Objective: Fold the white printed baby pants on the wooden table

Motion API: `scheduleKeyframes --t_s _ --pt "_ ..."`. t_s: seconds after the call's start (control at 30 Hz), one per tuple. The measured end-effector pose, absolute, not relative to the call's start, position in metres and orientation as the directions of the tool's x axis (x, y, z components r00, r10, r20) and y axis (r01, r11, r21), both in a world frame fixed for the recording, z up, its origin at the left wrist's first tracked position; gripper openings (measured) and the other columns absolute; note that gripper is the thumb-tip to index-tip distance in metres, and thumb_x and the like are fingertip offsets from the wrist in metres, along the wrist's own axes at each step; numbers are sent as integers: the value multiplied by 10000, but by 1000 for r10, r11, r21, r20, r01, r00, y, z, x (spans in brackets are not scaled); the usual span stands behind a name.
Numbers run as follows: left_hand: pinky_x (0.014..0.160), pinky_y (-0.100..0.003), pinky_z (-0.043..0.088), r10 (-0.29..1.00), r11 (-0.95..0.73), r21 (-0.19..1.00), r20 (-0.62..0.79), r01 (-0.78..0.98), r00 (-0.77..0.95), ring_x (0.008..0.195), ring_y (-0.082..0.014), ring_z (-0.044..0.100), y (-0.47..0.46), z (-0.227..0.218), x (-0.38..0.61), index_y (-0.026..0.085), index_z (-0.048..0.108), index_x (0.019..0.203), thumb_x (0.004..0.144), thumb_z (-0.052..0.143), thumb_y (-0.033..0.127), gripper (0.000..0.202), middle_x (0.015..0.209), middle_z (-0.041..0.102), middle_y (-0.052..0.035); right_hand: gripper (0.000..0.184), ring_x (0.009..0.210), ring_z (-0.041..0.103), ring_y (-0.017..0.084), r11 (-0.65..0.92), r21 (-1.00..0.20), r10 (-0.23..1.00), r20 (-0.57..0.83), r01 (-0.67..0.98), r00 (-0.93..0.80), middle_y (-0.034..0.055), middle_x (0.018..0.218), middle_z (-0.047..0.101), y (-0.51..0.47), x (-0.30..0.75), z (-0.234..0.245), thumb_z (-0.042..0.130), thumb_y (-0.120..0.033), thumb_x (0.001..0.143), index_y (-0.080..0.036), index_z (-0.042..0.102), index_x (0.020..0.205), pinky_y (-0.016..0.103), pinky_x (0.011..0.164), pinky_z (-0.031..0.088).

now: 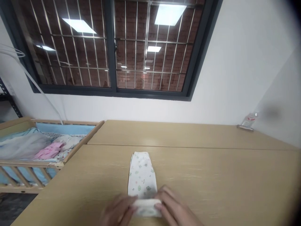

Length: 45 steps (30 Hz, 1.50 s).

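Note:
A small white cloth [141, 175] with a pale green print lies folded into a narrow strip on the wooden table [211, 175], running away from me. Its near end is rolled or folded over into a thick white edge. My left hand [117, 212] and my right hand [175, 208] sit at the bottom of the view, one on each side of that edge. Their fingers are closed on the folded end. Both hands are blurred by motion.
A wooden baby cot [58, 153] with blue lining, a pink garment [48, 150] and pale netting stands at the left against the table. A small clear plastic item [248, 121] lies at the table's far right by the wall. A barred window fills the wall behind.

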State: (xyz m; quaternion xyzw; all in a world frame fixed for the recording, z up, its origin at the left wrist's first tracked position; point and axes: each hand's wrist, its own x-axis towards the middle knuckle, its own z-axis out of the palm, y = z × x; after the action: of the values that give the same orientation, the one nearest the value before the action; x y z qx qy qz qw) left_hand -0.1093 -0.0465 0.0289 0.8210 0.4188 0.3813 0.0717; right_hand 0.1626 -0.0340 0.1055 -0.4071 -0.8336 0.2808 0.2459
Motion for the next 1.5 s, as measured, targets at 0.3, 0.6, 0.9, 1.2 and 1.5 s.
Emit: scheduleKeyframes --t_s 0.3,0.6,0.9,1.2,1.5 --pt "952 -290 491 928 -344 579 332 740 171 1057 -188 672 92 84 -77 179 718 1062 1010 427 237 301 1125 748 -68 272 792 620 201 425 -737 902 291 526 -320 51 869 690 107 144 81 510 -408 965 -183 659 1001 306 702 503" --pt "869 -297 451 965 -198 386 240 901 110 1016 -209 654 140 57 -62 131 679 1022 1023 398 153 282 1059 717 -116 175 759 604 191 383 -732 924 312 564 -223 45 800 669 180 131 30 530 -296 883 -175 639 820 298 697 496" --pt "974 -467 463 904 -233 117 393 965 171 1145 -326 598 61 51 -30 71 579 1352 1020 362 235 429 1307 639 -201 371 1194 592 254 502 -614 859 436 609 -267 138 1245 650 164 131 48 427 -375 1011 -177 595 1277 412 1041 479" --pt "970 -565 472 717 -253 69 683 965 139 1157 -401 604 -26 -40 -3 171 726 1207 862 589 594 563 1205 717 -180 523 1533 266 230 781 -488 511 137 391 -849 29 1675 252 57 108 87 325 -437 1078 -309 335 1585 425 1253 243" --pt "1034 -602 401 747 -234 124 658 964 97 1218 -396 559 -29 -31 -17 243 757 1142 869 583 593 477 1259 698 -150 514 1558 170 200 750 -467 513 -36 468 -858 -4 1670 223 91 107 54 311 -479 1079 -358 316 1579 480 1277 127"
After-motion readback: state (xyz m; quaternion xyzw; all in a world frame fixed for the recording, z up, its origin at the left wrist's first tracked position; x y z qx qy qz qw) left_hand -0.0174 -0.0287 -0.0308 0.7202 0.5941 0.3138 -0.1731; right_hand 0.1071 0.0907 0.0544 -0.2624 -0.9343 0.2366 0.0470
